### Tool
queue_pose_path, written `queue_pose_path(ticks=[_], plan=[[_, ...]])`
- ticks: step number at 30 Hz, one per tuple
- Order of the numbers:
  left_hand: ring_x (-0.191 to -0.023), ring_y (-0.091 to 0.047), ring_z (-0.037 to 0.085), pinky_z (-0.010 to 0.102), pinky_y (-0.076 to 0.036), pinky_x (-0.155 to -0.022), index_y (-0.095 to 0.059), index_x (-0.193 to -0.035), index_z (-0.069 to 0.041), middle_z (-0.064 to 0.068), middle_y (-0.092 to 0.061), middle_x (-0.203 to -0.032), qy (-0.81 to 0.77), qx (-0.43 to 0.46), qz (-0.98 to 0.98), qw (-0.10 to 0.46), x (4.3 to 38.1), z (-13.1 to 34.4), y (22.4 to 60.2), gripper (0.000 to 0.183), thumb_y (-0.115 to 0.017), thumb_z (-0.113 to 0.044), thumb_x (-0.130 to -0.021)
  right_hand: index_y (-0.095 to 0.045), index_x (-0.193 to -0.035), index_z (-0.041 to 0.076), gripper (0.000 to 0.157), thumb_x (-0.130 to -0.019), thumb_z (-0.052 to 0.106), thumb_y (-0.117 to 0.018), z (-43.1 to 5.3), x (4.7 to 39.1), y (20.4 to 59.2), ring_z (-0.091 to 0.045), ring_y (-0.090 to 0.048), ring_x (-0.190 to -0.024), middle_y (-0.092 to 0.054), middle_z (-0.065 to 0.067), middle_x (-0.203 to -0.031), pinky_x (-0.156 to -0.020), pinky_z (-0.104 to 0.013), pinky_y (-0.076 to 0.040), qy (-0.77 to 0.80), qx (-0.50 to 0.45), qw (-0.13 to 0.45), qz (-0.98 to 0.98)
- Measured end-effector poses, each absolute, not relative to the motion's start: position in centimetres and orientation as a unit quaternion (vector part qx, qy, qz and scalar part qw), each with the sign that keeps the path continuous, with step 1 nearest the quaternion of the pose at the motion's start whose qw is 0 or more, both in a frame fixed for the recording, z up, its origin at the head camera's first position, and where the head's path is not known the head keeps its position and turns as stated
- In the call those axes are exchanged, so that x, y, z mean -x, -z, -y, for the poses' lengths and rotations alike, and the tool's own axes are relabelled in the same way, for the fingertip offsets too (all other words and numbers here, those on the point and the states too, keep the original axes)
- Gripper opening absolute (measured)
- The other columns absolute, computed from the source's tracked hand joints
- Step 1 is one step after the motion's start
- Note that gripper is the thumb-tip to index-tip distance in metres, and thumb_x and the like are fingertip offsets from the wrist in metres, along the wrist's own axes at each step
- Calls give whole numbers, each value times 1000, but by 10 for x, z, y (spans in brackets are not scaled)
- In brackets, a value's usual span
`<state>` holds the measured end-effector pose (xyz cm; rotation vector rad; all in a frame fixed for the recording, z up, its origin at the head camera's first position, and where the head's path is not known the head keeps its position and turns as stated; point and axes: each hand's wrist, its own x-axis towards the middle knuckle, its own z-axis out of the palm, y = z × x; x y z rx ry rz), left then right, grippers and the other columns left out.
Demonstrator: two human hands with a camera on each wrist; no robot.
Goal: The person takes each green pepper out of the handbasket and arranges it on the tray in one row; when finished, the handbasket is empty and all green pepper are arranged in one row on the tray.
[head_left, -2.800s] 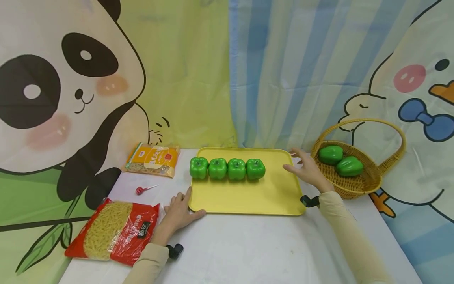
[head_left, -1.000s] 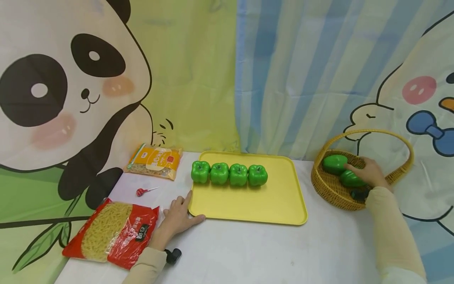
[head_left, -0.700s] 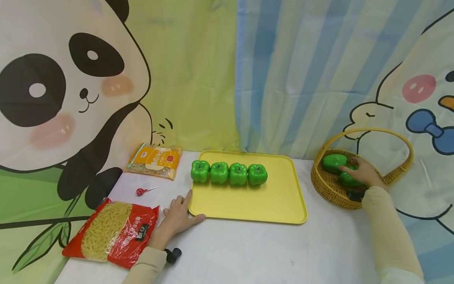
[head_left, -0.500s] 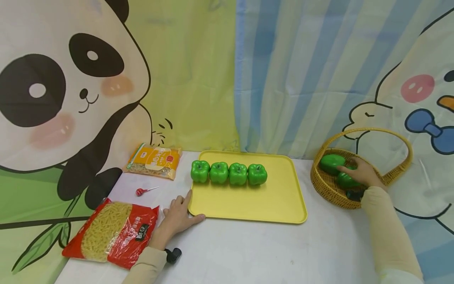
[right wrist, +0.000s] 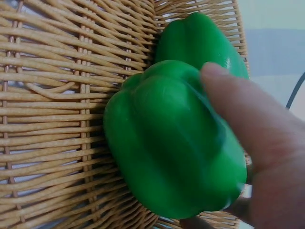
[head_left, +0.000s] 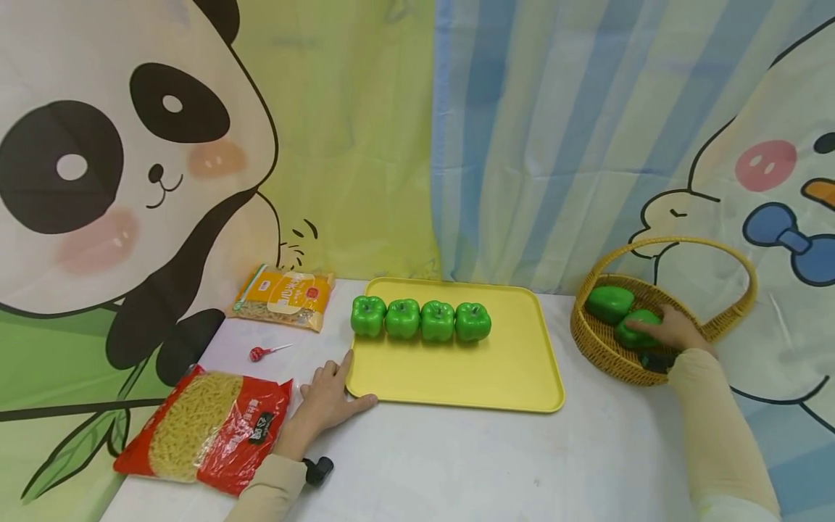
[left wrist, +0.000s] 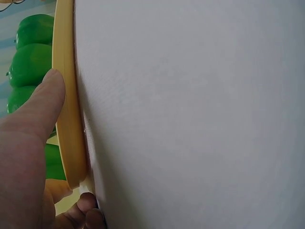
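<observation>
Inside the wicker basket (head_left: 603,362) my right hand (head_left: 680,330) holds a green bell pepper (right wrist: 167,143), thumb across its top and fingers partly hidden on its far side. Another green bell pepper (head_left: 609,303) lies beside it in the basket. My left hand (head_left: 326,397) touches the near left corner of a yellow tray (head_left: 457,377), its thumb (left wrist: 47,98) along the rim in the left wrist view and its other fingers by the left edge. On the tray, several green bell peppers (head_left: 420,320) stand upright in a row, side by side.
A red bag of pasta (head_left: 209,428) lies left of my left hand. Behind it are a red lollipop (head_left: 259,353) and an orange food packet (head_left: 282,296). The basket's arched handle (head_left: 678,239) rises behind my right hand. A printed curtain (head_left: 365,145) hangs behind the table.
My right hand has gone from the tray's right edge into the basket and taken hold of the nearer bell pepper, which has turned. My left hand has stayed at the tray's corner.
</observation>
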<state>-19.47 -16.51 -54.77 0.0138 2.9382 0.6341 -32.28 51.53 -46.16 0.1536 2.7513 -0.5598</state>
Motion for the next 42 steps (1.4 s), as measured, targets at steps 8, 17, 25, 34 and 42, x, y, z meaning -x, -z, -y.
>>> queue_pose_path(ticks=[8, 17, 25, 34, 42], plan=[[-103, -45, 28, 52, -38, -79, -24, -161, -13, 13, -51, -119, -206, -10, -976, 66, 195, 166, 549, 116, -70, -75, -75, -13, -144, -29, 116, -94, 71, -45, -519, 320, 464, -64, -40, -124, -30, -50, -141, -94, -68, -44, 171, -40, 171, -970], [-104, -45, 28, 53, -38, -80, -24, -161, -13, 14, -51, -121, -204, -13, -976, 67, 195, 165, 549, 116, -69, -76, -75, -16, -145, -27, 113, -94, 68, -52, -518, 314, 463, -59, -47, -117, -37, -48, -136, -88, -63, -48, 176, -38, 160, -971], [-104, -45, 28, 52, -38, -80, -24, -161, -13, 14, -51, -122, -203, -13, -977, 69, 195, 164, 551, 115, -69, -76, -75, -17, -148, -19, 110, -91, 66, -59, -517, 310, 462, -56, -50, -115, -41, -44, -136, -82, -55, -50, 197, -40, 141, -970], [-105, -44, 28, 55, -38, -82, -23, -161, -13, 13, -50, -121, -208, -10, -975, 72, 196, 166, 551, 116, -69, -75, -75, -19, -152, -10, 103, -92, 62, -61, -511, 308, 446, -57, -47, -116, -38, -42, -139, -81, -56, -49, 216, -24, 102, -971], [-105, -44, 29, 55, -37, -81, -22, -161, -12, 15, -50, -121, -216, -12, -974, 72, 194, 166, 546, 115, -71, -73, -77, -18, -154, -5, 102, -91, 61, -63, -502, 304, 430, -53, -51, -113, -42, -39, -135, -76, -47, -51, 224, -14, 76, -971]])
